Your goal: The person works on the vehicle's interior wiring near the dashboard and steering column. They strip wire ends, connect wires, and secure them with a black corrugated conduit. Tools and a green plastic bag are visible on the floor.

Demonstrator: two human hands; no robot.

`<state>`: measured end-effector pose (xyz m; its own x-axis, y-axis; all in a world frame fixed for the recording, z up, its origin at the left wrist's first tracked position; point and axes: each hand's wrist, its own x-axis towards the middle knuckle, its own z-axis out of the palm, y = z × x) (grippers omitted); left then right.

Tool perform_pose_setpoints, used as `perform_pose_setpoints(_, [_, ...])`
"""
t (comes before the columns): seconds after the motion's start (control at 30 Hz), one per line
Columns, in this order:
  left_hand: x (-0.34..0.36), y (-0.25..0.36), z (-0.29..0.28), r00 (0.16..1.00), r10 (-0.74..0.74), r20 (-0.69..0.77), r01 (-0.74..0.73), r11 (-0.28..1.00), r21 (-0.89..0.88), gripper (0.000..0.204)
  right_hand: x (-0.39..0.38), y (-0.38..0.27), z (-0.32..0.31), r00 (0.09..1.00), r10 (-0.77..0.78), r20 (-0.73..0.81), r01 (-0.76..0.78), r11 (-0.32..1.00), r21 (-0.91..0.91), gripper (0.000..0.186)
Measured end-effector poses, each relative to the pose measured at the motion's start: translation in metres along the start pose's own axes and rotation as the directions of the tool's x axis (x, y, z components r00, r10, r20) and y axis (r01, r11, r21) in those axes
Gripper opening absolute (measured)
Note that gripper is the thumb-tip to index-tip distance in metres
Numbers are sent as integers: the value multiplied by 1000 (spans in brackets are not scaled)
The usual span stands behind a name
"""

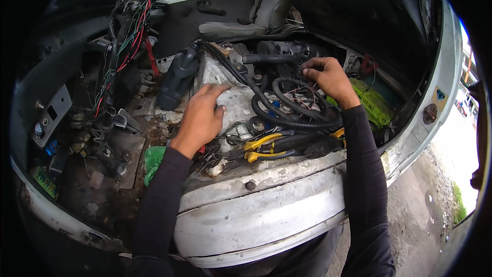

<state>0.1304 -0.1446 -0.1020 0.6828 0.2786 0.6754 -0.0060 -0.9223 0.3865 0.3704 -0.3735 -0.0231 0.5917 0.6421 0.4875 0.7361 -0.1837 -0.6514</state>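
My left hand (204,115) is open over a dirty white raised floor panel (223,73), with fingers apart and bent and nothing visible in them. My right hand (325,79) has thumb and index finger together near thin wires above the engine; what they hold, if anything, I cannot make out. Between my hands lie coiled black corrugated conduits (287,118). Below them are yellow-and-black pliers (266,149) and tangled thin wires (236,133). A black plastic duct (174,82) stands tilted left of my left hand. The engine (269,56) shows beyond both hands.
Red and green wiring (134,51) hangs at left above a stripped, dirty vehicle floor (130,149) with a green bag (154,161). A grey seat (266,13) stands behind. A lime-green item (376,102) lies right. The white sill (256,200) runs along the front; pavement shows outside.
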Motion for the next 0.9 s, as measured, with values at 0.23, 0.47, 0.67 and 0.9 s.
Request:
perform_pose_setpoints(0.23, [84,14,52,935,285,211,-339,895,289,35,1,6,33,971,-202,130,211,976,-58,30])
perform_pose_setpoints(0.47, [72,38,-16,840,450,-302,-339,871,356,33,-3,35,21,905,46,422,61,969,-238,37])
perform_pose_setpoints(0.67, [39,40,-77,814,445,-373,-237,842,485,36,-8,35,11,924,126,360,-43,972,-230,39])
perform_pose_setpoints(0.9, [-23,15,-87,934,225,-278,-69,876,477,39,-9,29,-15,892,23,451,64,982,-176,38])
